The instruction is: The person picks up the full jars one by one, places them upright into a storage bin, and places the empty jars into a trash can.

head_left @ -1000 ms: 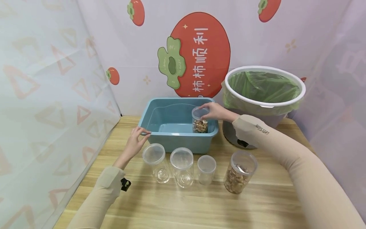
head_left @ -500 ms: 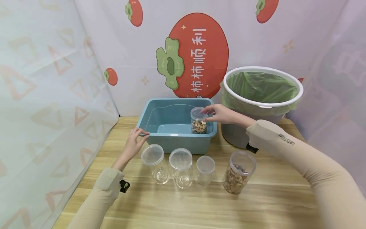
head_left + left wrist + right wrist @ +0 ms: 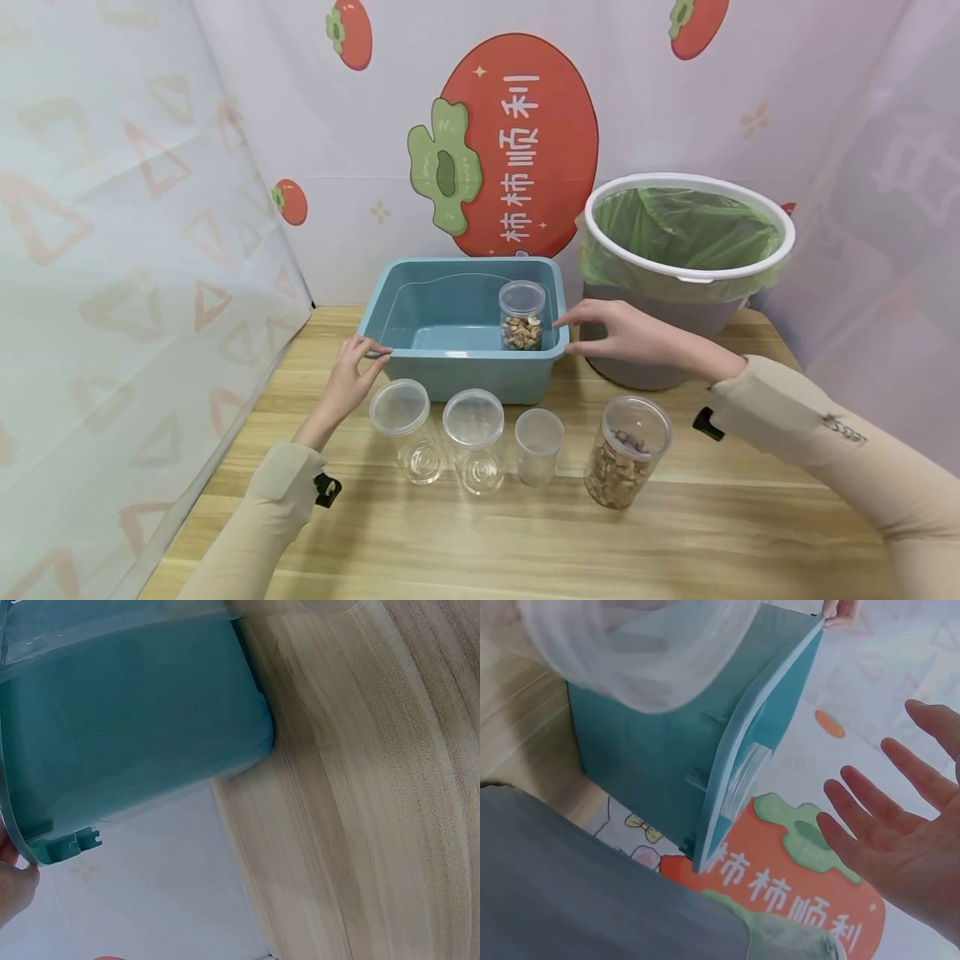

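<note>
A light blue plastic basin (image 3: pixel 465 379) stands at the middle back. My left hand (image 3: pixel 351 373) pinches its front left corner, with thumb and fingers on either side of the rim (image 3: pixel 16 836). Inside the basin at the right stands a clear lidded jar (image 3: pixel 522 318) partly filled with nuts. My right hand (image 3: pixel 628 335) is just beyond the right rim, holding nothing. Its fingers are spread in the right wrist view, where only the lid (image 3: pixel 746 776) of that jar shows above the rim.
In front of the basin stand two clear lidded jars (image 3: pixel 402 410) (image 3: pixel 476 417) and a smaller one (image 3: pixel 539 437). A large jar of nuts (image 3: pixel 624 467) stands to their right. Behind it is a grey bin (image 3: pixel 637 362) with a green liner (image 3: pixel 682 225). Printed cloth (image 3: pixel 337 133) walls the table.
My right hand has let go of the jar inside the basin and drawn back to the right, past the rim. The left hand has stayed on the basin's corner.
</note>
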Motion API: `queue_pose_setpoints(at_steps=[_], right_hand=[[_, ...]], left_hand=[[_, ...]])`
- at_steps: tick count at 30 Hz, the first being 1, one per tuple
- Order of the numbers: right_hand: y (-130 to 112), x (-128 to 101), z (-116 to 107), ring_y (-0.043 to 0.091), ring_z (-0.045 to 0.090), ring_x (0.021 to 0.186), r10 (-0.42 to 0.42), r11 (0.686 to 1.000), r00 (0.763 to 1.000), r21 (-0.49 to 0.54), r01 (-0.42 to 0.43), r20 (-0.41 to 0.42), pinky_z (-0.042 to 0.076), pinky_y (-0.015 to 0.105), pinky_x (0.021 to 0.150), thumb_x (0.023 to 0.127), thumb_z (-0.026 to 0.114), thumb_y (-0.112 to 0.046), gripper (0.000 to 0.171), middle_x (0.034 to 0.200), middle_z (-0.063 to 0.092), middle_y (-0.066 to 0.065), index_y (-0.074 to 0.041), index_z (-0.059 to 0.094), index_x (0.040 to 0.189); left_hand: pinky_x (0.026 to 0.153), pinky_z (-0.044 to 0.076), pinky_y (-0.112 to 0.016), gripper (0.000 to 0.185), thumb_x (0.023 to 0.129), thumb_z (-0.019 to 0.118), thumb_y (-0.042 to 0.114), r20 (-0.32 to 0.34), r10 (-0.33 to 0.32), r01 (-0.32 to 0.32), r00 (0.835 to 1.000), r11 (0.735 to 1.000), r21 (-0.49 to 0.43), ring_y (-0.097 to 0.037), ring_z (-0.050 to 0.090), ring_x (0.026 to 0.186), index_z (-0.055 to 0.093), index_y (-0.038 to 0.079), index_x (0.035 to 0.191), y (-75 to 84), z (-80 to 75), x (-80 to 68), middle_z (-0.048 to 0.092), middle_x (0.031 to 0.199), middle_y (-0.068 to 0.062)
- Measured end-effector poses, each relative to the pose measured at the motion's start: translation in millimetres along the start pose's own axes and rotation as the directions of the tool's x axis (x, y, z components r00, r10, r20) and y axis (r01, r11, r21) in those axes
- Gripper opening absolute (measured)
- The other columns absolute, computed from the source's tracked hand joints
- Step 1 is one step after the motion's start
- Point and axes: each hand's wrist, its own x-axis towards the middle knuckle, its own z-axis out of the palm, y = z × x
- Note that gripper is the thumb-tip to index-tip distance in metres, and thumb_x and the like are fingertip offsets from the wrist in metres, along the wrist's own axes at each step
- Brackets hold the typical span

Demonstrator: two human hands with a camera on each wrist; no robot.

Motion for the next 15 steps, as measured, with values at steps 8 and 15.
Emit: queue_pose_setpoints(at_steps=[8, 15], right_hand=[[-3, -37, 9, 0.013, 0.056, 0.091, -0.123, 0.990, 0.989, -0.085, 0.116, -0.081, 0.046, 0.033, 0.073, 0.074, 0.070, -0.010, 0.032, 0.100, 0.059, 0.000, -0.009, 0.062, 0.105], [-5, -69, 18, 0.012, 0.056, 0.090, -0.156, 0.983, 0.974, -0.123, 0.137, -0.164, 0.046, 0.026, 0.073, 0.070, 0.072, -0.004, 0.036, 0.100, 0.058, -0.001, -0.010, 0.062, 0.104]], left_hand=[[0.074, 0.030, -0.036, 0.010, 0.078, 0.062, -0.003, -0.019, 0.010, -0.011, 1.000, 1.000, -0.001, -0.028, 0.042, 0.089, 0.062, 0.000, 0.087, -1.7, 1.7, -0.2, 0.053, 0.088, -0.014], [0.074, 0.030, -0.036, 0.011, 0.077, 0.063, -0.005, -0.031, 0.011, -0.011, 0.999, 1.000, -0.002, -0.028, 0.042, 0.088, 0.062, 0.000, 0.086, -1.5, 2.9, 0.0, 0.053, 0.087, -0.014]])
